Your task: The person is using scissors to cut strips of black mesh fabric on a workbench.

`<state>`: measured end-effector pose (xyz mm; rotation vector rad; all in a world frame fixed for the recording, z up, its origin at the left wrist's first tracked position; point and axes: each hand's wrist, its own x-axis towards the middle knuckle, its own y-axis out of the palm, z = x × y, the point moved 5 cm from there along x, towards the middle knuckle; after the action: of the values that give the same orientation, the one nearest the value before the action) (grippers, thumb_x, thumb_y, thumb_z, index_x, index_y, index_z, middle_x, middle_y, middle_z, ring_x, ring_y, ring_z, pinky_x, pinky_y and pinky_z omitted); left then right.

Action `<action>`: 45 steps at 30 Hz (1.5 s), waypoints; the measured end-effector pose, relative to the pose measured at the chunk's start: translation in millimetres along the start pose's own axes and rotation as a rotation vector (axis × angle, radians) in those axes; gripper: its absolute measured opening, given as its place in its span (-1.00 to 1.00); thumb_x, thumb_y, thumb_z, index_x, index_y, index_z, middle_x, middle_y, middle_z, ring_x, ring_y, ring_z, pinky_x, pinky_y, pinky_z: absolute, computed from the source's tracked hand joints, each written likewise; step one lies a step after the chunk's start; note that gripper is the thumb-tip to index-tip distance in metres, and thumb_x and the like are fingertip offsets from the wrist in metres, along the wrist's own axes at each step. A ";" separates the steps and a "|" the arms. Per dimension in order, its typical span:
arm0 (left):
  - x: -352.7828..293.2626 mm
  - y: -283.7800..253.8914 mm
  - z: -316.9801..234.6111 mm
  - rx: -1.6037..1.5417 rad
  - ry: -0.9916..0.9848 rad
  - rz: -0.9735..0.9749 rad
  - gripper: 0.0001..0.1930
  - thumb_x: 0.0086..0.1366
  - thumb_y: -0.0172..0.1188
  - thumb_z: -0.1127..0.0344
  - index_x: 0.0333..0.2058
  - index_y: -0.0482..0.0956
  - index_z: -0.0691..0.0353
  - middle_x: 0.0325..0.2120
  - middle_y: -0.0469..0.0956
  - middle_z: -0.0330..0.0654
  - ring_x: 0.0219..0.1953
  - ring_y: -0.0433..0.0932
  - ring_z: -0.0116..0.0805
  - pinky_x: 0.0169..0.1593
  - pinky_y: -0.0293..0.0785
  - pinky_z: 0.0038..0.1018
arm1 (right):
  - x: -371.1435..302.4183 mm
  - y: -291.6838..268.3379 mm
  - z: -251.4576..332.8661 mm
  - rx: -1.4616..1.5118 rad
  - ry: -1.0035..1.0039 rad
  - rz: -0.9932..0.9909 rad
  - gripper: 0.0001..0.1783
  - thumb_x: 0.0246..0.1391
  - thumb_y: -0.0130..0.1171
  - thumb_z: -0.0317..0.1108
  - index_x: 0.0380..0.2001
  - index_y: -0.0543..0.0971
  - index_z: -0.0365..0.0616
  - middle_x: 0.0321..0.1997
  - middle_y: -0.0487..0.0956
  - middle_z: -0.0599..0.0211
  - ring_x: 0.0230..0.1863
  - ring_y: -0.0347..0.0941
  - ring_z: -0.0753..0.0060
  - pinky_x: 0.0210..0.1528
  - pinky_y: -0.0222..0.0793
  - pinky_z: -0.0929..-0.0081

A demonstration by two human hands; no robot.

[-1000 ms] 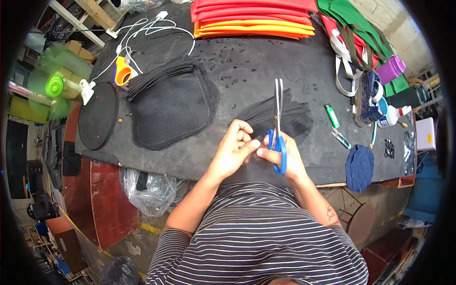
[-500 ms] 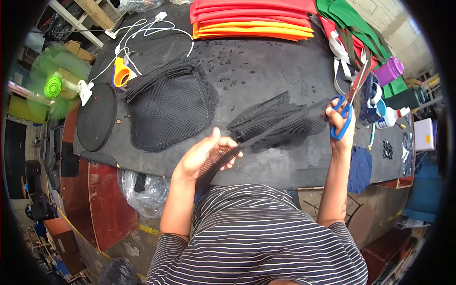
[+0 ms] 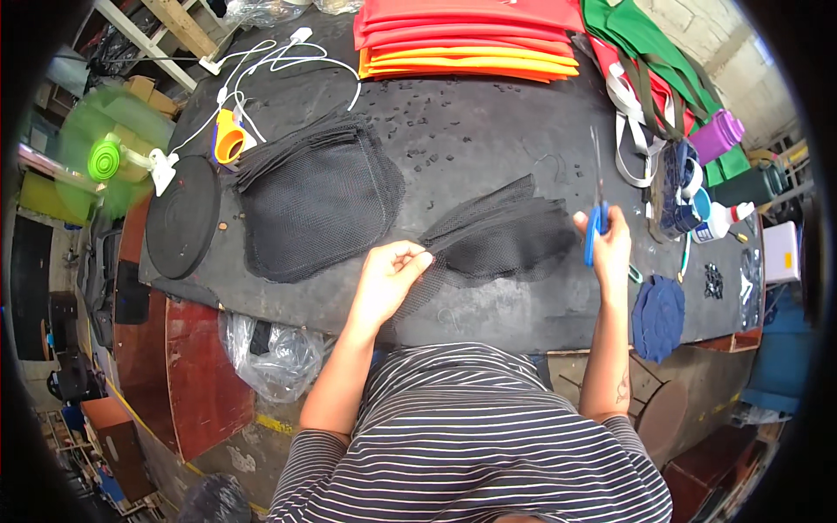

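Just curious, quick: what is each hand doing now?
Left hand: pinching the black mesh fabric piece.
Right hand: closed on blue-handled scissors.

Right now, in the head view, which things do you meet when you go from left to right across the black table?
Green fan → round black disc → stack of black mesh → left hand → loose mesh piece → right hand with blue scissors → white bottle.

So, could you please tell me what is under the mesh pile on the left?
The mesh pile lies on the black table. Bare tabletop shows around it; whatever is directly beneath the pile is covered.
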<state>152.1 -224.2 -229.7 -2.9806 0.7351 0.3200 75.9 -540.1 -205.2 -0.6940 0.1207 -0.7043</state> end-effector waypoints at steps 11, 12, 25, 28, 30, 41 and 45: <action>3.2 3.0 2.6 -0.079 0.028 -0.034 -0.89 0.14 0.11 0.45 -0.42 0.53 0.38 -0.62 0.44 -0.39 -0.57 0.33 -0.71 -0.49 0.23 -0.74 | -136.2 61.0 29.6 0.705 0.421 1.267 -0.56 0.00 0.09 -0.03 -0.40 0.43 -0.29 -0.59 0.47 0.29 -0.54 0.44 0.51 -0.44 0.39 0.60; 3.1 2.9 2.3 -0.079 0.026 -0.035 -0.89 0.14 0.11 0.45 -0.42 0.53 0.38 -0.62 0.44 -0.39 -0.57 0.33 -0.71 -0.49 0.23 -0.74 | -138.2 61.1 33.3 0.704 0.426 1.274 -0.55 0.00 0.09 -0.02 -0.41 0.42 -0.29 -0.61 0.46 0.32 -0.55 0.43 0.54 -0.45 0.39 0.62; -3.7 6.1 -3.7 -0.099 -0.070 0.013 -0.88 0.14 0.10 0.44 -0.39 0.55 0.36 -0.64 0.41 -0.43 -0.61 0.26 -0.74 -0.55 0.14 -0.75 | -141.7 84.4 48.9 0.795 0.553 1.139 -0.74 0.02 0.10 -0.20 -0.53 0.40 -0.17 -0.69 0.42 0.42 -0.67 0.38 0.62 -0.59 0.34 0.70; -3.8 5.6 -2.7 -0.105 -0.082 0.021 -0.88 0.14 0.10 0.43 -0.39 0.56 0.35 -0.66 0.40 -0.45 -0.63 0.24 -0.75 -0.57 0.12 -0.75 | -140.8 86.5 48.2 0.772 0.545 1.136 -0.75 0.01 0.12 -0.22 -0.55 0.40 -0.17 -0.70 0.41 0.43 -0.67 0.38 0.62 -0.63 0.33 0.72; -3.9 6.3 -2.7 -0.117 -0.083 0.024 -0.88 0.14 0.10 0.43 -0.40 0.56 0.35 -0.66 0.39 -0.45 -0.63 0.24 -0.75 -0.57 0.11 -0.75 | -141.0 88.6 44.6 0.740 0.528 1.133 -0.72 -0.01 0.14 -0.18 -0.54 0.41 -0.19 -0.70 0.41 0.42 -0.67 0.38 0.62 -0.61 0.34 0.70; -3.8 4.6 -5.2 -0.092 -0.022 -0.038 -0.89 0.15 0.10 0.43 -0.42 0.56 0.34 -0.68 0.38 -0.45 -0.64 0.24 -0.75 -0.58 0.11 -0.74 | -146.7 92.2 39.1 0.761 0.477 1.115 -0.78 -0.02 0.15 -0.27 -0.52 0.40 -0.17 -0.64 0.41 0.46 -0.62 0.38 0.67 -0.56 0.33 0.75; -3.4 3.5 -3.9 -0.054 0.012 -0.059 -0.89 0.15 0.09 0.43 -0.45 0.55 0.35 -0.69 0.37 -0.45 -0.65 0.23 -0.75 -0.59 0.10 -0.74 | -145.6 89.9 42.5 0.747 0.438 1.165 -0.79 0.00 0.13 -0.28 -0.44 0.39 -0.17 -0.51 0.43 0.47 -0.54 0.38 0.69 -0.48 0.34 0.76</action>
<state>148.2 -226.2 -225.2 -3.0506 0.6481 0.3237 28.2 -375.4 -246.4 0.3058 0.5738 0.2629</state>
